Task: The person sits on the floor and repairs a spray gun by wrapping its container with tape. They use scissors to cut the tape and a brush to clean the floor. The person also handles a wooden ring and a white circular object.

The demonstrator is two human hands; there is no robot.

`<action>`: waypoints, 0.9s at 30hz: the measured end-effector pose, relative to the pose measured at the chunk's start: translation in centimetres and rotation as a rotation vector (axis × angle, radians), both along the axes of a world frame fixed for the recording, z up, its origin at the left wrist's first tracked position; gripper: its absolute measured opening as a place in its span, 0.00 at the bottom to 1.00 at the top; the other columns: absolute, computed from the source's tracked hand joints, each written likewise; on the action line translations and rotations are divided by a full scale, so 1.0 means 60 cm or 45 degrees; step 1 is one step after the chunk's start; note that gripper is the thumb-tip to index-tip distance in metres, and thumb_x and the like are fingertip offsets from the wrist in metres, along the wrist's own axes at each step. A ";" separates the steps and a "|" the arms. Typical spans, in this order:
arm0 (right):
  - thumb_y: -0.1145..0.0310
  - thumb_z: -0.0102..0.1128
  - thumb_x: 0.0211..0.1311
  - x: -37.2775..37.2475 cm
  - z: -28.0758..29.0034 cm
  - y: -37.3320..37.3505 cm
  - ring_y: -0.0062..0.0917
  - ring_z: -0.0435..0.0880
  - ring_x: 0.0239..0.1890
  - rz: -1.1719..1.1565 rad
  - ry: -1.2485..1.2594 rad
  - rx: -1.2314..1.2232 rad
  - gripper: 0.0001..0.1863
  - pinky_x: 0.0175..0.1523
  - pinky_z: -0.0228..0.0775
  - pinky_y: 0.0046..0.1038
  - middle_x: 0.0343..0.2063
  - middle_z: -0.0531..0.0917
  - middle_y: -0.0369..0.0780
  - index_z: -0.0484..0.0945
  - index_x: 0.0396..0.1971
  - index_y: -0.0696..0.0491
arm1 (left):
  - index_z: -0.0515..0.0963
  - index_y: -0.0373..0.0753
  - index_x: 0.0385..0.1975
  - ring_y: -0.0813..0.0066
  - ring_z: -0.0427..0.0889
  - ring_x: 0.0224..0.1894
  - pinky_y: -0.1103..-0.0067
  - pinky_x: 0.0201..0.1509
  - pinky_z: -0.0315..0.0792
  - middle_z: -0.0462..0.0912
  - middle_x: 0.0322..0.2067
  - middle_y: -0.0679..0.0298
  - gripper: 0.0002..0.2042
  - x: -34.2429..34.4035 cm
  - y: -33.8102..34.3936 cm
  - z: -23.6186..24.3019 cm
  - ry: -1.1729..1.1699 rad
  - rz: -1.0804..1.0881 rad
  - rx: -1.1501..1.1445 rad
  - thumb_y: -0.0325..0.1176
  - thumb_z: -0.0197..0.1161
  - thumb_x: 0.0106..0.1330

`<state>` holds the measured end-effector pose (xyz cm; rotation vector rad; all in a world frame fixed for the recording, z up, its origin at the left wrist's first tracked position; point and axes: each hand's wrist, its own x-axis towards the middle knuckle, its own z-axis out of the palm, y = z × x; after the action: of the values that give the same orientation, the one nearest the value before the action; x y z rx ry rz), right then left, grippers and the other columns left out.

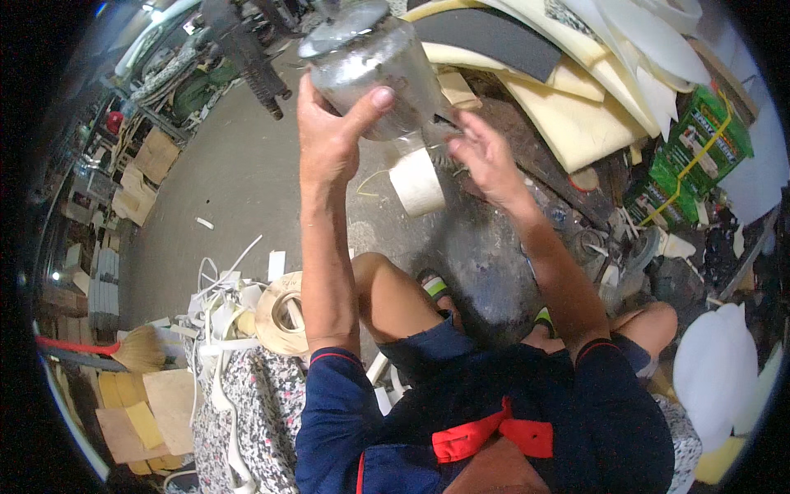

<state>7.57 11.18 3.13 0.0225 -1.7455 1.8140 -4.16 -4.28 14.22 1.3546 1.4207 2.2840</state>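
Observation:
My left hand (pixel 333 136) is closed around a clear, greyish cylindrical container (pixel 383 78) with a round lid, its thumb lying across the side. The container is tilted, and its lid end points up and away from me. My right hand (pixel 490 160) is beside the container's lower right, fingers partly curled near a small dark part there. Motion smears those fingertips, so I cannot see whether they grip anything. Just below the container appears a cream-white roll-like cylinder (pixel 417 183). How it joins the container is hidden.
Yellowish foam sheets (pixel 568 123) are piled at the far right, near green bags (pixel 699 152). To my left lie a flat cream roll (pixel 282 313), tangled white strips (pixel 218 296) and a speckled foam block (pixel 247 403). A broom (pixel 140 350) lies farther left. Grey floor (pixel 239 173) stretches ahead.

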 end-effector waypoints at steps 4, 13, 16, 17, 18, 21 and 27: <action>0.69 0.61 0.63 -0.029 -0.046 -0.018 0.25 0.78 0.50 0.286 -0.074 -0.339 0.31 0.53 0.73 0.27 0.55 0.75 0.47 0.61 0.63 0.62 | 0.66 0.31 0.53 0.67 0.81 0.46 0.72 0.51 0.76 0.79 0.45 0.54 0.34 -0.011 0.009 -0.007 -0.077 -0.045 0.000 0.27 0.78 0.45; 0.65 0.61 0.63 -0.102 -0.122 -0.027 0.15 0.78 0.28 0.034 -0.265 -0.193 0.11 0.35 0.71 0.22 0.27 0.84 0.36 0.81 0.36 0.58 | 0.67 0.29 0.53 0.66 0.81 0.45 0.72 0.51 0.76 0.79 0.44 0.55 0.38 -0.045 0.003 -0.064 -0.065 0.022 -0.164 0.29 0.81 0.40; 0.65 0.60 0.63 -0.129 -0.166 -0.015 0.14 0.76 0.25 -0.064 -0.195 -0.105 0.10 0.31 0.70 0.22 0.22 0.81 0.34 0.81 0.31 0.58 | 0.67 0.28 0.53 0.67 0.80 0.45 0.73 0.52 0.76 0.79 0.45 0.55 0.40 -0.050 -0.002 -0.098 -0.053 0.069 -0.268 0.31 0.83 0.38; 0.66 0.60 0.62 -0.138 -0.183 -0.008 0.14 0.76 0.26 -0.075 -0.222 -0.093 0.10 0.32 0.70 0.22 0.23 0.81 0.34 0.81 0.30 0.58 | 0.67 0.28 0.52 0.67 0.80 0.45 0.73 0.52 0.76 0.79 0.45 0.55 0.40 -0.051 -0.002 -0.111 -0.064 0.089 -0.311 0.32 0.83 0.37; 0.67 0.59 0.62 -0.145 -0.203 -0.004 0.15 0.76 0.26 -0.061 -0.245 -0.097 0.10 0.32 0.70 0.23 0.23 0.81 0.34 0.81 0.30 0.58 | 0.67 0.27 0.52 0.68 0.80 0.44 0.72 0.52 0.75 0.79 0.45 0.55 0.41 -0.055 -0.003 -0.125 -0.036 0.141 -0.350 0.34 0.84 0.36; 0.70 0.59 0.61 -0.176 -0.268 0.007 0.18 0.79 0.30 0.093 -0.123 -0.479 0.09 0.34 0.73 0.25 0.29 0.83 0.36 0.81 0.34 0.59 | 0.67 0.26 0.51 0.67 0.80 0.44 0.72 0.52 0.75 0.79 0.45 0.55 0.44 -0.057 -0.006 -0.181 -0.058 0.085 -0.328 0.37 0.86 0.33; 0.64 0.52 0.65 -0.259 -0.411 0.050 0.23 0.82 0.40 0.294 -0.387 -0.818 0.16 0.44 0.75 0.28 0.39 0.83 0.40 0.80 0.43 0.61 | 0.56 0.32 0.64 0.65 0.72 0.58 0.68 0.62 0.68 0.69 0.58 0.50 0.58 -0.080 0.010 -0.319 0.015 0.089 -0.446 0.42 0.85 0.29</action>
<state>-7.97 14.18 -21.51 -0.3393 -1.3015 2.5860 -8.95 -3.68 -4.93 1.2274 1.7930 1.9435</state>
